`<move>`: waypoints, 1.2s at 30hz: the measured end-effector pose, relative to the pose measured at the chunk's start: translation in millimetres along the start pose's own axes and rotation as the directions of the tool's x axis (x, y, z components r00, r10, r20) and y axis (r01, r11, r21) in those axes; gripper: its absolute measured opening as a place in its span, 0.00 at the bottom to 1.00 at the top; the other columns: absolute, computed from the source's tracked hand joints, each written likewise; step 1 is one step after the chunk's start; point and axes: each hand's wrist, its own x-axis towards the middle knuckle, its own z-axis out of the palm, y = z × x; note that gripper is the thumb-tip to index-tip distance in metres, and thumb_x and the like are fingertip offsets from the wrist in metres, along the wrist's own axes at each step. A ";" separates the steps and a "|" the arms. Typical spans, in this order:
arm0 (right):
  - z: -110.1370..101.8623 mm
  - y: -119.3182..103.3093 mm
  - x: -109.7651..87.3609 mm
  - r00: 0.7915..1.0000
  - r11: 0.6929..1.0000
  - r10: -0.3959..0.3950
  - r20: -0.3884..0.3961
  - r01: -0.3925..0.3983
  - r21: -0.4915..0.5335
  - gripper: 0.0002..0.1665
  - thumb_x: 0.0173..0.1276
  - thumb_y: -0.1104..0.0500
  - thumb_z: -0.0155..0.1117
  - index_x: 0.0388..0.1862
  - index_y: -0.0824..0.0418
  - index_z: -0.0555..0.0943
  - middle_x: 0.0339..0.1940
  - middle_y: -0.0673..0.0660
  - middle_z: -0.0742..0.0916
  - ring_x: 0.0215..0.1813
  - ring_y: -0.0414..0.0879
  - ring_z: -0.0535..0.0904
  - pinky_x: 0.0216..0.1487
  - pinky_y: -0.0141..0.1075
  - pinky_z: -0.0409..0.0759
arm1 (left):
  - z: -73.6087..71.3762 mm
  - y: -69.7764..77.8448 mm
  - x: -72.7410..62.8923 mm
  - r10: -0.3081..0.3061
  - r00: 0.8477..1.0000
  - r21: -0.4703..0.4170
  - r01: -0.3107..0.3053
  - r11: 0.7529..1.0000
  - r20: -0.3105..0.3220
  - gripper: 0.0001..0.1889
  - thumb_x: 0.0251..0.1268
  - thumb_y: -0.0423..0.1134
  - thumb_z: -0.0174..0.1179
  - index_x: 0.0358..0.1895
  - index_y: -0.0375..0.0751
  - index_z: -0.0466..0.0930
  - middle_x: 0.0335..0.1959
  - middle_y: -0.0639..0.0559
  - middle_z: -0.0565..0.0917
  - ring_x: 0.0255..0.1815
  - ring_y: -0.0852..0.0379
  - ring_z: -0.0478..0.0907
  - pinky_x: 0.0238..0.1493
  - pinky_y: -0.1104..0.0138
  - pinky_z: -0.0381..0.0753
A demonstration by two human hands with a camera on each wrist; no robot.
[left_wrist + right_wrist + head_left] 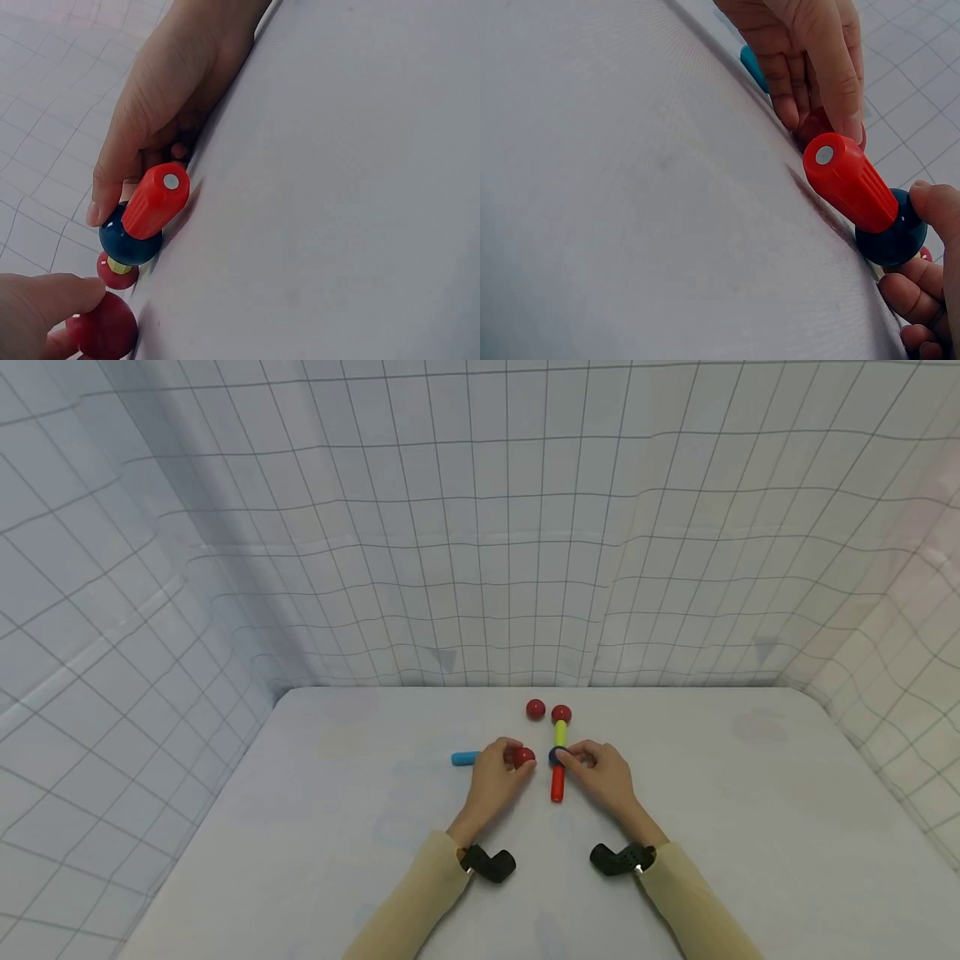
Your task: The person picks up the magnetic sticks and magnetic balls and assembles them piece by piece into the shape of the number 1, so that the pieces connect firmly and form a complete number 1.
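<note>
- The white table (pixel 315 860) bears everything; letting it take the pieces' weight should make for steadier work.
- The right hand (pixel 606 781) pinches the blue ball; a firm grip there should stop the row from twisting.
- The left hand (pixel 492 777), to its left, grips a red ball; light fingertip pressure ought to allow fine turning.
- The red rod (pixel 557 785) points near from the blue ball, the yellow rod (pixel 561 735) far; best handled in line.
- The blue rod (pixel 465 758) lies left, partly behind the left hand; whether it meets the gripped ball I cannot tell.
- Blue ball (pixel 552 757): between red and yellow rods.
- Gripped red ball (pixel 523 757): left of the blue ball, apart from it.
- Far red ball (pixel 536 709): loose, best not knocked.
- End red ball (pixel 561 714): at the yellow rod's far end.
</note>
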 end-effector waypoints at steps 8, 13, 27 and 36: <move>0.2 0.0 -0.1 1.000 1.000 0.006 0.005 -0.006 0.000 0.18 0.62 0.43 0.66 0.37 0.58 0.85 0.25 0.49 0.79 0.31 0.46 0.69 0.30 0.38 0.65 | 1.9 -2.6 -7.0 0.001 1.000 -0.020 -0.001 1.000 0.015 0.16 0.59 0.40 0.66 0.47 0.36 0.79 0.33 0.51 0.77 0.34 0.57 0.72 0.36 0.69 0.75; -0.1 -1.0 -0.2 1.000 1.000 0.010 0.004 -0.010 0.001 0.18 0.63 0.44 0.66 0.37 0.58 0.85 0.25 0.50 0.78 0.31 0.47 0.68 0.30 0.38 0.64 | 2.0 -3.2 -12.0 0.018 1.000 -0.029 -0.018 0.999 0.013 0.15 0.58 0.40 0.66 0.47 0.37 0.79 0.33 0.52 0.78 0.34 0.58 0.73 0.36 0.69 0.75; -0.3 -1.7 -0.7 1.000 1.000 0.007 0.005 -0.007 0.007 0.18 0.63 0.44 0.66 0.36 0.58 0.85 0.25 0.50 0.78 0.31 0.46 0.68 0.30 0.38 0.64 | 0.9 -4.4 -25.7 0.002 1.000 -0.118 -0.001 0.993 0.010 0.18 0.53 0.46 0.71 0.40 0.37 0.80 0.30 0.53 0.82 0.29 0.62 0.78 0.33 0.71 0.78; 0.1 -1.3 -0.4 1.000 1.000 0.008 0.004 -0.008 0.008 0.18 0.63 0.44 0.66 0.37 0.58 0.85 0.25 0.50 0.79 0.31 0.47 0.68 0.30 0.38 0.64 | 1.2 -6.0 -30.5 -0.011 1.000 -0.155 0.014 0.988 0.024 0.17 0.52 0.46 0.72 0.40 0.38 0.82 0.30 0.55 0.82 0.28 0.63 0.78 0.33 0.71 0.78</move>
